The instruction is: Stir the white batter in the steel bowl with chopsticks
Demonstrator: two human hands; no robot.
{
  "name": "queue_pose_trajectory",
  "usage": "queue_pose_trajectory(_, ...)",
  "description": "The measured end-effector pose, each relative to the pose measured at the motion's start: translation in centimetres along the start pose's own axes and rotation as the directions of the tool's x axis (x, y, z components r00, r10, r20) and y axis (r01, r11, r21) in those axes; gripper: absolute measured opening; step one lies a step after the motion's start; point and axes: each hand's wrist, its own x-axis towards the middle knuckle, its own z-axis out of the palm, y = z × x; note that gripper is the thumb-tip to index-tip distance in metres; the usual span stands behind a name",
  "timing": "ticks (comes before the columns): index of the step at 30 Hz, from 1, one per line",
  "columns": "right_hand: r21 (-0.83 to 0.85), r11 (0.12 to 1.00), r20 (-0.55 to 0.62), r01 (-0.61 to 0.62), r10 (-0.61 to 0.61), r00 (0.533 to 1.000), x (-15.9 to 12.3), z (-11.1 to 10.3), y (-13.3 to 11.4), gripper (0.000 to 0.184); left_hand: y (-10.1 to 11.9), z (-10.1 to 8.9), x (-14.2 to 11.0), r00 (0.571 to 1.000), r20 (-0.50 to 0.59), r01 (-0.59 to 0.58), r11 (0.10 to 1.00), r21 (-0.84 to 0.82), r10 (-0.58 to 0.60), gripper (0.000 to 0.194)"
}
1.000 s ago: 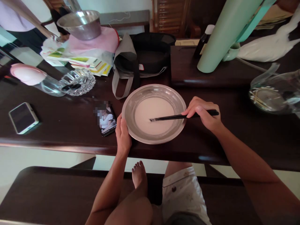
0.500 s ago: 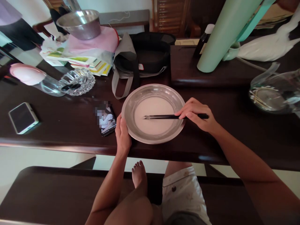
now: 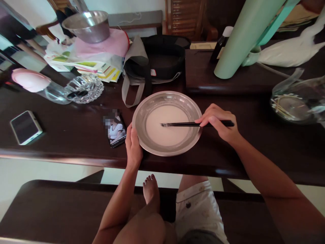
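A round, shallow metal dish holds a smooth off-white liquid and stands near the table's front edge. At its left side my left hand grips the rim, fingers along the outer wall. My right hand is closed round a pair of black chopsticks, held nearly level over the dish. Their pale tips are together above or touching the liquid; I cannot tell which. Just left of my left hand lies a phone with a lit picture.
Behind the dish stands an open black-and-grey bag. Leftward are a glass ashtray, a pink-lidded bottle and a white power bank. A green cylinder leans at back right, near a jar of cotton swabs. Another person's legs show far left.
My right hand has drawn the chopsticks a little to the right and slightly up, and their tips have come closer together. My left hand stays on the dish. The person at far left has moved.
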Motion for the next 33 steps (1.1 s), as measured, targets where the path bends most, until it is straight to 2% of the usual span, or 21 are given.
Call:
queue_pose_trajectory(3, 0.059, 0.998, 0.015, -0.023, 0.022, 1.0, -0.08, 0.03, 0.0, 0.036, -0.04, -0.01, -0.04, 1.0, -0.001, -0.006, 1.0, -0.005, 0.006, 0.058)
queue_pose_trajectory(6, 0.026, 1.0, 0.063, 0.009, -0.01, 0.998, -0.05, 0.17, 0.01, 0.029, -0.06, -0.03, -0.02, 1.0, 0.002, -0.016, 1.0, -0.009, 0.016, 0.058)
queue_pose_trajectory(8, -0.011, 1.0, 0.042, 0.012, -0.011, 0.999, -0.04, 0.15, 0.0, 0.028, -0.08, -0.02, 0.01, 1.0, 0.005, -0.02, 1.0, -0.008, 0.02, 0.058)
queue_pose_trajectory(11, 0.009, 1.0, -0.004, -0.027, 0.027, 1.0, -0.09, 0.01, -0.03, 0.036, -0.09, 0.05, 0.03, 1.0, 0.004, -0.018, 1.0, -0.002, 0.018, 0.056)
queue_pose_trajectory(13, 0.044, 0.999, 0.018, -0.028, 0.028, 0.999, -0.11, -0.01, -0.02, 0.037, -0.06, 0.08, 0.01, 1.0, 0.003, -0.016, 1.0, -0.002, 0.016, 0.055)
queue_pose_trajectory(16, 0.024, 1.0, 0.07, 0.012, -0.013, 0.997, -0.08, 0.09, 0.08, 0.029, -0.01, 0.04, -0.01, 1.0, -0.004, -0.011, 1.0, 0.004, 0.011, 0.055)
queue_pose_trajectory(18, -0.018, 1.0, 0.05, 0.017, -0.016, 0.999, -0.07, 0.1, 0.13, 0.026, -0.02, -0.01, -0.02, 1.0, -0.002, -0.007, 1.0, 0.006, 0.007, 0.056)
queue_pose_trajectory(21, -0.013, 1.0, -0.014, -0.023, 0.023, 1.0, -0.11, 0.03, 0.08, 0.033, -0.1, -0.05, -0.04, 1.0, 0.008, -0.01, 1.0, -0.002, 0.01, 0.056)
queue_pose_trajectory(23, 0.022, 0.999, -0.003, -0.036, 0.036, 0.999, -0.1, 0.06, -0.02, 0.037, -0.13, -0.05, -0.06, 1.0, 0.007, -0.019, 1.0, -0.005, 0.019, 0.055)
queue_pose_trajectory(27, 0.003, 1.0, 0.058, 0.021, -0.021, 0.998, 0.05, 0.19, -0.09, 0.027, -0.04, 0.01, -0.02, 1.0, -0.002, -0.028, 1.0, -0.004, 0.028, 0.055)
queue_pose_trajectory(30, -0.024, 1.0, 0.02, 0.011, -0.011, 1.0, 0.01, 0.06, -0.01, 0.029, 0.0, 0.05, 0.02, 1.0, -0.004, -0.014, 1.0, 0.0, 0.014, 0.056)
queue_pose_trajectory(33, 0.032, 0.999, 0.012, -0.038, 0.038, 0.999, -0.14, -0.01, 0.05, 0.036, -0.02, 0.06, 0.02, 1.0, 0.001, -0.001, 1.0, -0.007, 0.001, 0.056)
